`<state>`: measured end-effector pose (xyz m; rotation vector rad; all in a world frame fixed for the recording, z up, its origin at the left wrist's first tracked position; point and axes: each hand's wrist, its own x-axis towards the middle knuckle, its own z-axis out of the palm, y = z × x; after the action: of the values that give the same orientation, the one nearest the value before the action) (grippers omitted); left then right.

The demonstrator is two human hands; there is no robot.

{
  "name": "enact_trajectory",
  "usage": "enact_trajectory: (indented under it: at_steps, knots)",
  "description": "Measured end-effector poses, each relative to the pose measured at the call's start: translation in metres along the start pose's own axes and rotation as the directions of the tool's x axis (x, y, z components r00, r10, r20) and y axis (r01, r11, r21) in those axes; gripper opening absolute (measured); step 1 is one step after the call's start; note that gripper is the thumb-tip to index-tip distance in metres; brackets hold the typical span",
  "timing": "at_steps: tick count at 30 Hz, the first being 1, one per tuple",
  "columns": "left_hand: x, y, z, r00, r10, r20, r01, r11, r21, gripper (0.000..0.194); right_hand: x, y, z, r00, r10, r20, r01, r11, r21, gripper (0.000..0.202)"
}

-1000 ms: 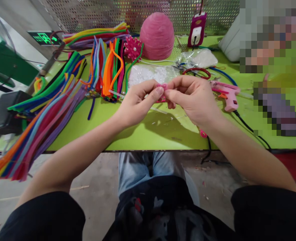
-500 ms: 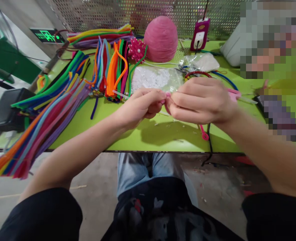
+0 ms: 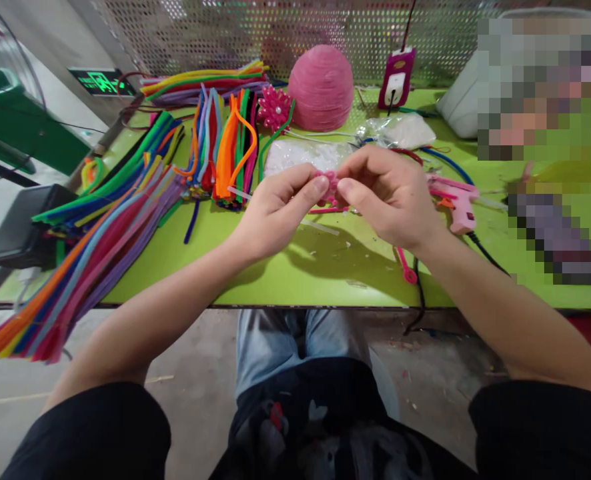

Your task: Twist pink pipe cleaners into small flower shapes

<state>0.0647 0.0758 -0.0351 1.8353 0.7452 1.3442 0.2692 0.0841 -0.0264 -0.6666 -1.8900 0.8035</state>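
Note:
Between my hands, above the green table, is a small pink looped piece (image 3: 331, 187), seemingly of pipe cleaner. My left hand (image 3: 286, 203) pinches its left side between thumb and forefinger. The fingertips of my right hand (image 3: 388, 197) hold its right side. Just behind the hands lies a clear bag of white bits (image 3: 305, 155). A pink strip (image 3: 328, 211) and a translucent stick (image 3: 320, 227) lie below the held piece. To the right of my right hand rests a pink glue gun (image 3: 458, 203).
Bundles of coloured pipe cleaners (image 3: 110, 227) cover the left of the green table (image 3: 295, 287). At the back stand a pink dome (image 3: 321, 87), a pink flower (image 3: 275, 109) and a purple power socket (image 3: 397, 78). A black box (image 3: 25, 223) sits at the left edge.
My right hand has turned and shifted slightly, with its thumb now showing. More of the pink piece is visible between the hands, and the glue gun is uncovered. The view has shifted slightly.

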Motion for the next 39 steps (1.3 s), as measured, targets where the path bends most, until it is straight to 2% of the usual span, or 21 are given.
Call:
enact_trajectory:
  at_steps: [6,9,11,13,15,18,20,22,24,26,29,32,36,39]
  knots:
    - [-0.008,0.000,0.006,0.991,0.113,-0.072,-0.101,0.982,0.162,0.036,0.004,-0.013,0.012,0.979,0.194,0.053,-0.201,0.963,0.181,0.021]
    - [-0.010,-0.003,0.010,0.985,0.109,-0.132,-0.096,0.990,0.101,0.038,0.005,-0.015,0.017,0.988,0.148,-0.031,-0.140,0.974,0.178,0.021]
    - [-0.008,-0.004,0.008,0.991,0.009,-0.136,-0.012,1.000,-0.016,0.046,0.004,-0.015,0.018,0.993,0.090,-0.072,-0.082,0.991,0.103,0.020]
    - [-0.005,-0.004,0.001,0.987,-0.131,-0.098,0.118,0.985,-0.129,0.052,0.002,-0.014,0.015,0.996,0.055,-0.064,-0.054,0.998,0.015,0.018]
    - [-0.001,-0.002,-0.007,0.976,-0.203,-0.081,0.187,0.967,-0.175,0.053,0.002,-0.014,0.011,0.999,0.021,-0.037,-0.023,0.997,-0.068,0.017]
    - [0.005,0.002,-0.016,0.990,-0.133,-0.050,0.129,0.988,-0.087,0.042,0.002,-0.014,0.005,1.000,-0.031,0.003,0.031,0.987,-0.157,0.021]
    - [0.007,0.003,-0.017,0.998,-0.057,-0.014,0.057,0.998,-0.018,0.044,0.003,-0.013,0.005,1.000,0.000,0.000,0.000,0.994,-0.110,0.028]
    - [0.007,0.002,-0.015,0.999,0.001,-0.032,-0.001,1.000,0.014,0.048,0.003,-0.010,0.007,0.997,0.082,-0.015,-0.081,0.996,0.032,0.037]
    - [0.005,-0.001,-0.012,0.997,0.010,-0.079,-0.010,1.000,0.012,0.046,0.003,-0.007,0.010,0.989,0.149,-0.013,-0.144,0.972,0.187,0.046]
    - [0.003,-0.003,-0.010,0.996,-0.010,-0.093,0.011,1.000,0.010,0.043,0.002,-0.005,0.013,0.985,0.174,0.004,-0.169,0.953,0.253,0.051]
    - [0.001,-0.004,-0.008,0.996,-0.075,-0.043,0.075,0.997,-0.006,0.046,0.000,-0.004,0.014,0.987,0.159,-0.015,-0.153,0.968,0.198,0.048]
    - [0.000,-0.003,-0.008,0.993,-0.121,0.006,0.121,0.992,-0.021,0.046,-0.001,-0.005,0.012,0.997,0.081,-0.021,-0.078,0.992,0.103,0.037]
    - [0.001,-0.001,-0.008,0.990,-0.138,0.003,0.138,0.988,-0.075,0.043,0.000,-0.005,0.005,0.998,0.029,0.062,-0.027,0.999,-0.032,0.025]
    - [0.002,0.001,-0.011,0.990,-0.126,0.063,0.135,0.979,-0.153,0.038,0.002,-0.007,-0.004,0.992,-0.008,0.126,0.018,0.996,-0.083,0.023]
